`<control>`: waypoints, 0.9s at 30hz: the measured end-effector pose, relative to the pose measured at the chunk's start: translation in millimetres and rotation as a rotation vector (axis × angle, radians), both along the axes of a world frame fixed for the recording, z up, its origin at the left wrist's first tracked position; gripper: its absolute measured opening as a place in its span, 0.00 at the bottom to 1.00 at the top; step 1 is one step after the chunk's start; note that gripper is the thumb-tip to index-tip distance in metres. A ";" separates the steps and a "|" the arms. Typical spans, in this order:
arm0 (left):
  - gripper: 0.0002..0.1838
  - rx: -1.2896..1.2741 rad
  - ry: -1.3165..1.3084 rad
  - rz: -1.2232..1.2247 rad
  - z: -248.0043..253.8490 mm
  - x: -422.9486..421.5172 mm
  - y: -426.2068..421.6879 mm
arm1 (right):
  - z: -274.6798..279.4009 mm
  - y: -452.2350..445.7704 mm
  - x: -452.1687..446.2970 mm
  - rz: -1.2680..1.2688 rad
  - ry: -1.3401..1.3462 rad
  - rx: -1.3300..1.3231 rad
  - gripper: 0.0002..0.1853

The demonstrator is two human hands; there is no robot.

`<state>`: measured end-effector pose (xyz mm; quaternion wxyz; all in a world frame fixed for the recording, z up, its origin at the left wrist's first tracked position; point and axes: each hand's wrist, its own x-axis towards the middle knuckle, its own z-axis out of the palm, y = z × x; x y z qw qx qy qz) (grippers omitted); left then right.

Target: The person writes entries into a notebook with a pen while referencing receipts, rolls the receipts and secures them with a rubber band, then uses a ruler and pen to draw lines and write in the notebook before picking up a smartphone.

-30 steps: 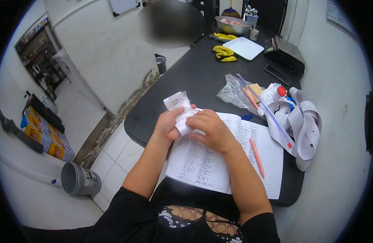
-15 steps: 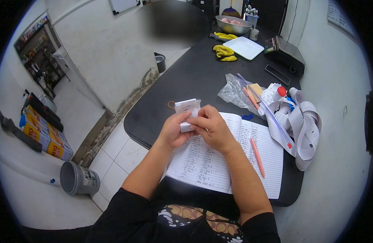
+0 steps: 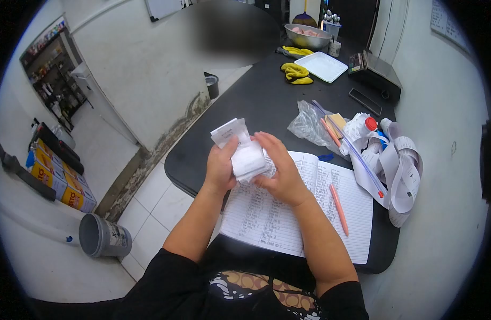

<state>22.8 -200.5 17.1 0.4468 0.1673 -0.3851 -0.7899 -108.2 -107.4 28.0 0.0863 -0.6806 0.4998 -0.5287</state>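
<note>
The left hand (image 3: 220, 166) clamps folded paper slips (image 3: 248, 158), while the right hand (image 3: 284, 178) spreads its grip wide at their edge.

Blk top (image 3: 186, 298), short slvs (image 3: 170, 273); frt w/ tan print (image 3: 246, 280), brn circles, wht marks (image 3: 222, 289).

In front of me, a black table (image 3: 240, 106) carries an open, handwritten notebook (image 3: 357, 208); farther along lie curled paper strips (image 3: 405, 154), a phone (image 3: 365, 102), a white tray (image 3: 322, 67) and a metal bowl (image 3: 309, 41).

Paper slips (image 3: 249, 159) fanned wider, right hand (image 3: 284, 176) uncurled
</note>
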 end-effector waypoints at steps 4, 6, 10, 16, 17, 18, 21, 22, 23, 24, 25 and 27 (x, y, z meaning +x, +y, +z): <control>0.17 -0.101 0.026 -0.039 3.8 7.9 -6.5 | -16.6 -6.5 -7.6 0.112 -0.489 0.202 0.31; 0.17 -0.127 0.035 -0.054 1.9 10.5 -10.1 | -15.9 -6.3 -11.6 0.117 -0.621 0.334 0.36; 0.17 -0.092 0.066 -0.052 -2.9 10.1 -12.6 | -11.1 -7.4 -10.6 0.133 -0.785 0.570 0.40; 0.18 -0.043 0.061 -0.053 -15.5 8.5 -17.1 | -14.4 -6.7 -7.2 0.241 -0.666 0.714 0.36; 0.18 -0.034 0.064 -0.036 -16.5 7.9 -16.7 | -12.6 -5.9 -7.4 0.204 -0.632 0.737 0.36; 0.18 -0.025 0.068 -0.020 -16.7 6.6 -15.7 | -9.1 -4.0 -5.7 0.220 -0.562 0.759 0.35; 0.18 -0.005 0.053 0.002 -16.4 4.2 -13.9 | 8.7 3.8 0.5 0.248 -0.417 0.831 0.34; 0.18 0.000 0.043 0.006 -16.3 3.8 -13.4 | 16.6 6.0 1.1 0.245 -0.412 0.862 0.34; 0.18 0.004 0.043 -0.002 -15.9 3.6 -12.5 | 20.2 6.9 1.5 0.242 -0.407 0.893 0.33; 0.18 0.009 0.043 -0.011 -15.0 3.4 -11.5 | 16.4 6.3 2.4 0.224 -0.418 0.865 0.33; 0.18 0.013 0.044 -0.021 -14.4 3.1 -10.9 | 9.4 5.3 3.8 0.206 -0.429 0.837 0.32; 0.17 -0.011 0.030 -0.020 -15.2 3.1 -10.9 | 5.4 5.3 5.3 0.167 -0.402 0.793 0.31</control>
